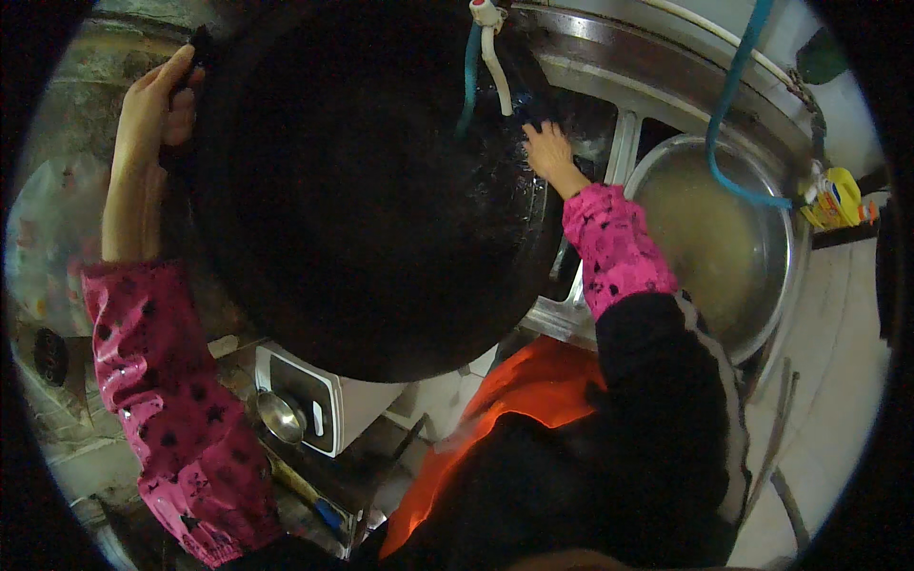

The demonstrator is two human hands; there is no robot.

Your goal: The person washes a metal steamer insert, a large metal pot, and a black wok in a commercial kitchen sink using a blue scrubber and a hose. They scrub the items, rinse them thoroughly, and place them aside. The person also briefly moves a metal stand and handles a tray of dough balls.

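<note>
A large black wok fills the middle of the view, its right side wet and shiny over a metal sink. My left hand grips the wok's dark handle at the upper left, fingers curled round it. At the wok's right inner side, my right hand reaches down with bent fingers; a dark thing lies by its fingertips, too dim to name, and whether it is held cannot be told. Just above hang a white hose and a blue-green hose from a tap. Pink patterned sleeves cover both forearms.
Right of the sink divider stands a large metal basin of cloudy liquid. A blue hose hangs over it, near a yellow bottle. Below the wok are a white boxy appliance and a small metal bowl.
</note>
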